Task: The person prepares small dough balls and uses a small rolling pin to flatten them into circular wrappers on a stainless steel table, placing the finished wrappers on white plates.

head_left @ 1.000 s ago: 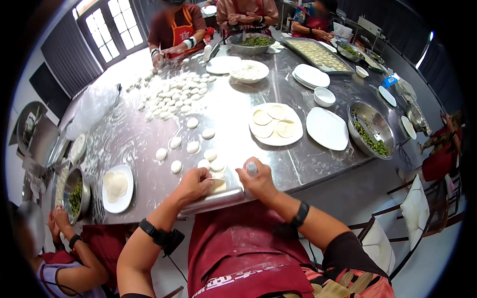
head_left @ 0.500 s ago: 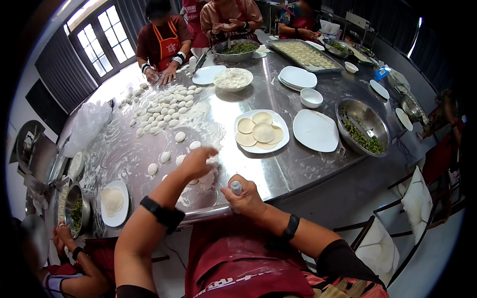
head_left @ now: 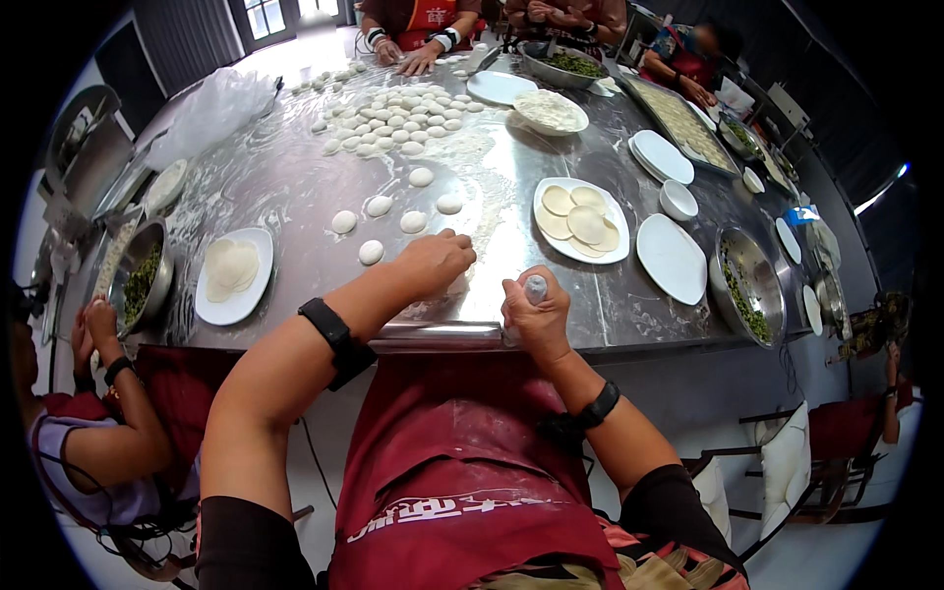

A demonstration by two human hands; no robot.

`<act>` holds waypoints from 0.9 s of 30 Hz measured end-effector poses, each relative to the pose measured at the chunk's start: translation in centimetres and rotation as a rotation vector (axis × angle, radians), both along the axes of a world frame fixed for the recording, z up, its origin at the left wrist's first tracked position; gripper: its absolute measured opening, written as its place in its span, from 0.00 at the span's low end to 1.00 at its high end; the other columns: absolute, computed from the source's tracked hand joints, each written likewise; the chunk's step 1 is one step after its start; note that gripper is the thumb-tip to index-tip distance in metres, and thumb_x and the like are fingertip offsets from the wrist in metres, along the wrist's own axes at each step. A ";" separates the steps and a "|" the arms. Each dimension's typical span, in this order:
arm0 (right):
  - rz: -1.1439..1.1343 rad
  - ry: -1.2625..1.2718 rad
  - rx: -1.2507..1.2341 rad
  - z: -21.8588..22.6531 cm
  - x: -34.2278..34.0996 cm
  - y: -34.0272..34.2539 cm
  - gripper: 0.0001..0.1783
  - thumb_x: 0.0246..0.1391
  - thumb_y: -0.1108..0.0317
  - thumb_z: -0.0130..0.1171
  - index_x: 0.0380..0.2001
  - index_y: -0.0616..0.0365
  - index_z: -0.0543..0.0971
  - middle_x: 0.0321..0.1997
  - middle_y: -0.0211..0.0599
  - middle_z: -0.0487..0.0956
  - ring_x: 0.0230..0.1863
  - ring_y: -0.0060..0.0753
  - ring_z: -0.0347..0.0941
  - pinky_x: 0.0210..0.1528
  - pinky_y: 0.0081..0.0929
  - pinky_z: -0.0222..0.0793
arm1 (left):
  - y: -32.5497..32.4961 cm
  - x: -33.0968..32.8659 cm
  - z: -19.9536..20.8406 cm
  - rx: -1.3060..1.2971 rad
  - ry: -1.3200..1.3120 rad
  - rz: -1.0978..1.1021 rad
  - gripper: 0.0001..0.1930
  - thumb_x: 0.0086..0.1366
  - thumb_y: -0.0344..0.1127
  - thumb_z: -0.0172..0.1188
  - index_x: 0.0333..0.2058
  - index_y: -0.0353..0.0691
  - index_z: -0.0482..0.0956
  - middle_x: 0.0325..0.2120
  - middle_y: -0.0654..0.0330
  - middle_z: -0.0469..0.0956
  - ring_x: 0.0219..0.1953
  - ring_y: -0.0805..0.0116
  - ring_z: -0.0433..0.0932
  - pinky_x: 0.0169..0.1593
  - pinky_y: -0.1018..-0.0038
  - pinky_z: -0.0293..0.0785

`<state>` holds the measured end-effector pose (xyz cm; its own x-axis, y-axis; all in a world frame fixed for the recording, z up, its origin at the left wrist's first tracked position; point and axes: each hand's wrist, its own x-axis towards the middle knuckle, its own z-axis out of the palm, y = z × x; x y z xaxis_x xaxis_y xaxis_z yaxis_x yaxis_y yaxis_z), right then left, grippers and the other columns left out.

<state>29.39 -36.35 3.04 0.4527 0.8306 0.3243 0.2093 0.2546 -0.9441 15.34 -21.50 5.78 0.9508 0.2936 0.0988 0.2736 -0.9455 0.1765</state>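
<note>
My right hand [head_left: 539,313] is closed around a short, flour-dusted rolling pin [head_left: 535,288], whose rounded end sticks up out of the fist. To its left, over the near edge of the table, my left hand [head_left: 438,264] has its fingers bent down together; something pale shows beneath them, but I cannot make out what. Just beyond that hand lie several loose flattened dough pieces, one of them a white dough piece [head_left: 413,222]. Rolled dough wrappers [head_left: 588,224] overlap on a square white plate [head_left: 612,258] to the right of my hands.
Farther back is a large group of dough pieces [head_left: 393,123], beside a bowl of flour [head_left: 551,111]. A bare white plate [head_left: 673,259] and a metal bowl of green filling [head_left: 737,310] stand at the right. Another plate of wrappers [head_left: 232,270] sits left. Co-workers stand around the steel table [head_left: 324,285].
My left hand has come down toward the table, its fingers now bent inward. The right hand still grips the rolling pin. The whole view has shifted, with the table's contents appearing farther right.
</note>
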 end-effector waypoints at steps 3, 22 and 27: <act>0.034 0.097 -0.023 0.7 -0.3 0.5 0.11 0.52 0.74 0.61 0.23 0.57 0.67 0.15 0.25 0.70 0.16 0.14 0.65 0.17 0.17 0.60 | -0.4 -0.6 -0.3 0.035 0.038 0.063 0.12 0.50 0.25 0.57 0.36 0.39 0.76 0.37 0.56 0.74 0.44 0.56 0.72 0.45 0.65 0.72; -0.046 0.012 -0.057 0.5 0.2 3.7 0.13 0.50 0.74 0.61 0.20 0.59 0.66 0.13 0.28 0.69 0.14 0.16 0.63 0.15 0.22 0.59 | -0.2 -4.0 -1.1 -0.801 -0.091 0.506 0.06 0.51 0.31 0.63 0.27 0.34 0.81 0.20 0.58 0.78 0.23 0.71 0.76 0.28 0.74 0.72; -0.092 -0.013 -0.064 1.1 0.2 2.9 0.13 0.50 0.73 0.61 0.20 0.59 0.66 0.13 0.30 0.71 0.14 0.17 0.65 0.15 0.22 0.59 | -1.2 -4.6 -1.3 -0.823 -0.153 0.509 0.06 0.54 0.29 0.62 0.27 0.31 0.79 0.19 0.60 0.77 0.22 0.74 0.75 0.27 0.75 0.71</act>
